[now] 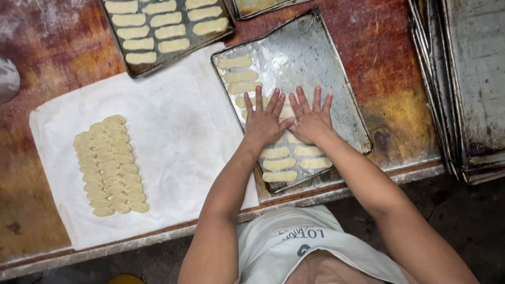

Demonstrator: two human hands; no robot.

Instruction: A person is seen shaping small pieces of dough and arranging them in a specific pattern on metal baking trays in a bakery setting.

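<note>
Item: metal baking tray (336, 100), middle of the frame, tilted, partly filled with pale oblong dough pieces (279, 164) laid in rows with their long axes running left to right across the frame. Left hand (263, 122) and right hand (311, 120): both flat, palms down, fingers spread and straight, side by side over the tray's middle, thumbs nearly touching; neither grips anything, and each presses on or covers dough lying beneath the palm. Finished rows lie below the hands toward the near rim, more rows above the left hand; bare floured metal lies above and to the right of the right hand. Also present: white paper sheet (179, 126) at left centre bearing a stacked dough batch (110, 165); a filled second tray (168, 29) at upper left; empty stacked trays (468, 84) at right.
</note>
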